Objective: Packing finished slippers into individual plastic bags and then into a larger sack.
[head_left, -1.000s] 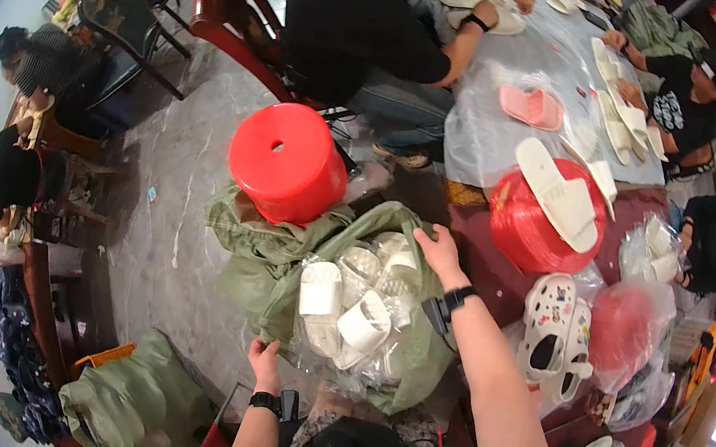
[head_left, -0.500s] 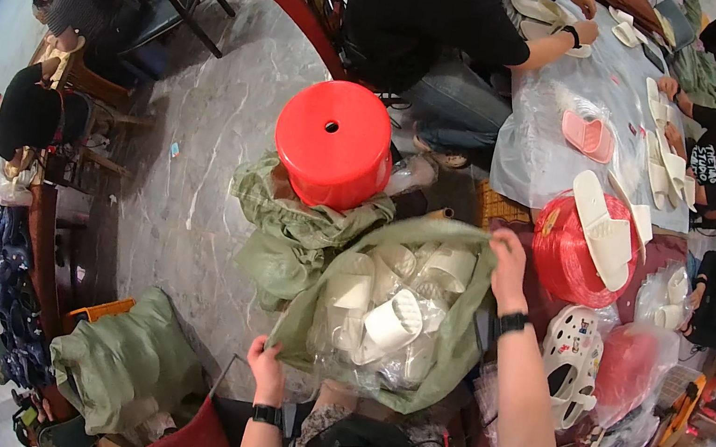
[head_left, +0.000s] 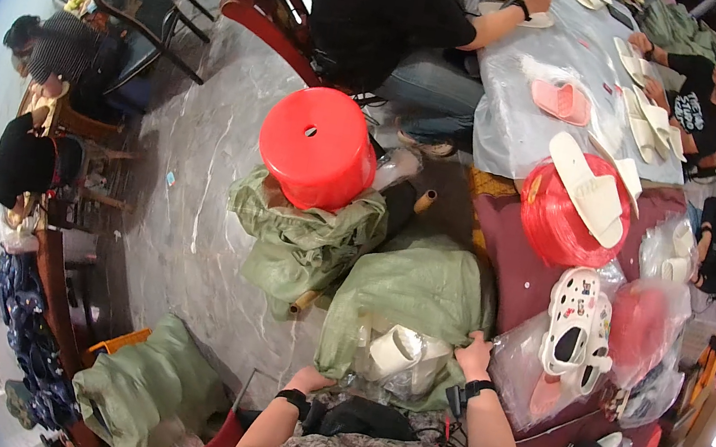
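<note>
In front of my lap stands a green woven sack [head_left: 409, 284], its far side folded over toward me. Cream-white slippers [head_left: 395, 350], wrapped in clear plastic, show through the mouth that remains on my side. My right hand [head_left: 475, 355] is closed on the sack's right edge. Low at the left, my left hand [head_left: 311, 380] grips the sack's near left edge; its fingertips are partly hidden. The slippers deeper in the sack are covered by the folded cloth.
A red stool [head_left: 317, 150] rests on another green sack [head_left: 306, 224]. To the right are a red twine roll [head_left: 558, 219] with cream slides [head_left: 586, 191] on top and white clogs [head_left: 571, 321]. Co-workers sit around a plastic-covered table [head_left: 508, 145]. A full sack [head_left: 150, 392] stands at lower left.
Both hands have moved down toward me, and the sack's far side has come over the slippers, covering most of them. The view has shifted slightly.
</note>
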A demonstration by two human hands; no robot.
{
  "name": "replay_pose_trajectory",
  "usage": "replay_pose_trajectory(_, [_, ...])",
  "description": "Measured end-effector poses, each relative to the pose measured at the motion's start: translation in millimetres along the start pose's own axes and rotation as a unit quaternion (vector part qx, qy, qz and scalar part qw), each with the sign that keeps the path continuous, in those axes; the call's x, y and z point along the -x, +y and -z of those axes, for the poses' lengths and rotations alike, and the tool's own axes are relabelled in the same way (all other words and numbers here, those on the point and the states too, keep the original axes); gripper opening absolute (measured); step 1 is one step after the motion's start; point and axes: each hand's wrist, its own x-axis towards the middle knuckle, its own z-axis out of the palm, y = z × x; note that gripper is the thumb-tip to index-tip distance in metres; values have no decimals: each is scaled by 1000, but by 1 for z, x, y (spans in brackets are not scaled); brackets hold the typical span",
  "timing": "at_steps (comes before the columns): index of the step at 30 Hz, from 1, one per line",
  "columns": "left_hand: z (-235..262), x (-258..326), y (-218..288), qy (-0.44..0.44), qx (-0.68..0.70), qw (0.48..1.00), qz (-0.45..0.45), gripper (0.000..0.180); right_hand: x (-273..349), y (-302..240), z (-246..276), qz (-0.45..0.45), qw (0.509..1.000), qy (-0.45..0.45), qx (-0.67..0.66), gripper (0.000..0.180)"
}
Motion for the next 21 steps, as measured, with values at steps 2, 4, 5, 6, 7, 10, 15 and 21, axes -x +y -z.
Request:
replay_pose_trajectory(2, [6,1,10,-17,-108,994,31,44,-5,9,-13,16,999,39,-15,50])
replay_pose_trajectory(4, [13,-1,1,0,-172,985,-4,42,4,2,-14,47,990,100,-91,27])
replay_pose_trajectory(5, [17,-2,-2,12,-231,972,-38,39,5,0,-10,48,989,103,-98,27])
replay_pose_trajectory(6, [19,0,2,13,-238,970,-47,39,1,14,-7,76,966,129,-212,27])
replay_pose_trajectory(7, [22,7,9,23,-240,968,-64,39,-4,27,0,106,928,156,-322,29])
replay_pose_trajectory(10, [36,47,10,74,-216,969,-92,38,23,19,43,-34,763,45,-644,35])
replay_pose_trajectory(15, [82,145,44,102,-157,978,-97,39,70,39,94,-44,720,6,-693,36])
replay_pose_trajectory(21, [79,170,62,168,-80,980,-73,38,123,50,123,-128,707,-72,-692,40])
